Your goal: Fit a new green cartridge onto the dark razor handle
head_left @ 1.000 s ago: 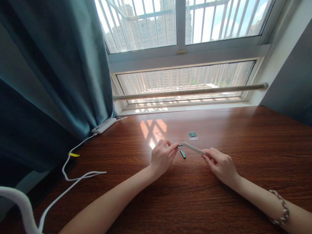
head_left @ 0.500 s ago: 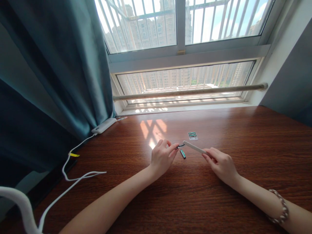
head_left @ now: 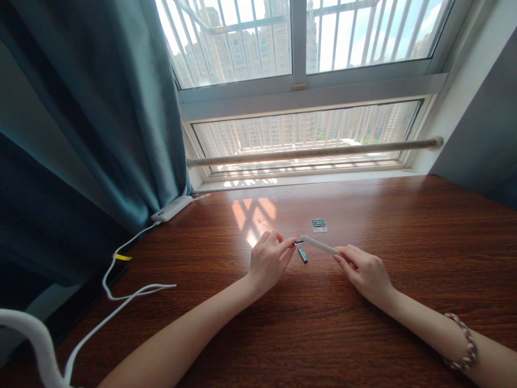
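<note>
My right hand [head_left: 363,269] pinches the near end of a slim white razor handle [head_left: 320,244], held low over the wooden table [head_left: 315,323]. My left hand [head_left: 269,261] pinches a small dark blade cartridge [head_left: 299,243] at the handle's far tip. A loose teal cartridge [head_left: 302,255] lies on the table just under the handle. A small clear pack with green cartridges [head_left: 319,224] lies a little farther back.
A white power bank [head_left: 173,208] with a white cable [head_left: 121,293] sits at the left by the teal curtain [head_left: 89,118]. A metal rail [head_left: 315,152] runs along the window behind the table. A grey wall stands on the right.
</note>
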Tool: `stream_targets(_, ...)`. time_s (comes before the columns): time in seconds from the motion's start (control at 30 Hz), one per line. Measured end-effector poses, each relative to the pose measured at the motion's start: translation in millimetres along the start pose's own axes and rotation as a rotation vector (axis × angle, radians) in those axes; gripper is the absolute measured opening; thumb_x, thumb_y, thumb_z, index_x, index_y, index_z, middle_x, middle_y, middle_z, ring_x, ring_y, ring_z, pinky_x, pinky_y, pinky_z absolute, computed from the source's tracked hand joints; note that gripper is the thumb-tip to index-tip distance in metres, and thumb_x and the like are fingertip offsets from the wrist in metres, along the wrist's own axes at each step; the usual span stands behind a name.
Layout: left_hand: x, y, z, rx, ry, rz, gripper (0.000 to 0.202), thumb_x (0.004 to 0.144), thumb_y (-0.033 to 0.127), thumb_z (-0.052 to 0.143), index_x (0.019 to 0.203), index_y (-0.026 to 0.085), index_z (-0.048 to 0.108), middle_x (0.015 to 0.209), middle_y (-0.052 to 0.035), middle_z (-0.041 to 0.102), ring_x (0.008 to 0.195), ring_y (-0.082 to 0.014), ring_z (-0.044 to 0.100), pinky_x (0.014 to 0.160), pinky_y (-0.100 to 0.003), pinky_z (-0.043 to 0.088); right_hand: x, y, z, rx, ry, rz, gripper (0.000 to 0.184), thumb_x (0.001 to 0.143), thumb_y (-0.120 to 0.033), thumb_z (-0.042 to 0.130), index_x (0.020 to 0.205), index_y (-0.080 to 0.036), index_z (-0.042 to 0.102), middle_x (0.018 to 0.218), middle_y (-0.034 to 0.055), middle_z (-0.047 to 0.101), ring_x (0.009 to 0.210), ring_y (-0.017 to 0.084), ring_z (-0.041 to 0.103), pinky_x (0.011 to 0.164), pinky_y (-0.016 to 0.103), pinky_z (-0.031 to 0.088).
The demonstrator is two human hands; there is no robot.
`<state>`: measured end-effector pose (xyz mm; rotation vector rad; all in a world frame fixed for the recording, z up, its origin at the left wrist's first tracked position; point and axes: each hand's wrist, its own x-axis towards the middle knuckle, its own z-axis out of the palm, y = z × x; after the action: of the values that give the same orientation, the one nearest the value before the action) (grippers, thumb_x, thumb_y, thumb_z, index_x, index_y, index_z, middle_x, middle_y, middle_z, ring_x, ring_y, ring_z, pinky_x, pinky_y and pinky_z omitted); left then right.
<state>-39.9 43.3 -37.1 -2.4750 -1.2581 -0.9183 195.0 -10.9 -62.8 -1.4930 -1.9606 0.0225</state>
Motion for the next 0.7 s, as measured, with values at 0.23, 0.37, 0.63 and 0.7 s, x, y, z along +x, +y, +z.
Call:
stream_targets(0.23,-0.6,-0.5,0.8,0.002,0.000,0.004,0.020,0.083,0.033,0.048,0.096,0.031,0.063,0.078,-0.0021,0.053,0.073,-0.0138,0.046,0.061,-0.025,0.035,0.7,-0.7,-0.4,0.005,-0.020,-0.047,0.027,0.088,-0.036,0.038,0.094,-0.023,0.060,0.080,0.0009,0.061,0.063,0.010,0.055,0.056,0.020,0.038)
stream_targets(0.37,-0.8,-0.7,0.6,0.003,-0.010,-0.004,0.020,0.083,0.033,0.047,0.097,0.033,0.063,0.079,-0.0018,0.053,0.073,-0.0137,0.045,0.060,-0.024,0.034,0.7,0.0,-0.1,0.029,-0.001,0.011,0.027,0.088,-0.036,0.038,0.095,-0.023,0.059,0.080,0.0010,0.061,0.060,0.010,0.054,0.055,0.020,0.037)
stream_targets(0.63,-0.5,-0.1,0.1,0.019,0.004,0.009,0.020,0.082,0.031,0.049,0.096,0.032,0.063,0.079,-0.0020,0.053,0.072,-0.0134,0.045,0.058,-0.023,0.034,0.2,1.5,1.3,0.019,0.001,0.035,0.027,0.088,-0.037,0.037,0.095,-0.023,0.059,0.079,0.0007,0.061,0.061,0.011,0.054,0.056,0.020,0.037)
stream_targets(0.7,-0.5,0.1,-0.1,0.024,0.007,0.013,0.020,0.082,0.031,0.049,0.095,0.031,0.063,0.079,-0.0023,0.052,0.071,-0.0135,0.045,0.058,-0.023,0.034,0.1,2.1,1.6,0.037,0.029,0.056,0.028,0.088,-0.037,0.036,0.095,-0.022,0.059,0.077,0.0013,0.061,0.060,0.011,0.054,0.055,0.021,0.037)
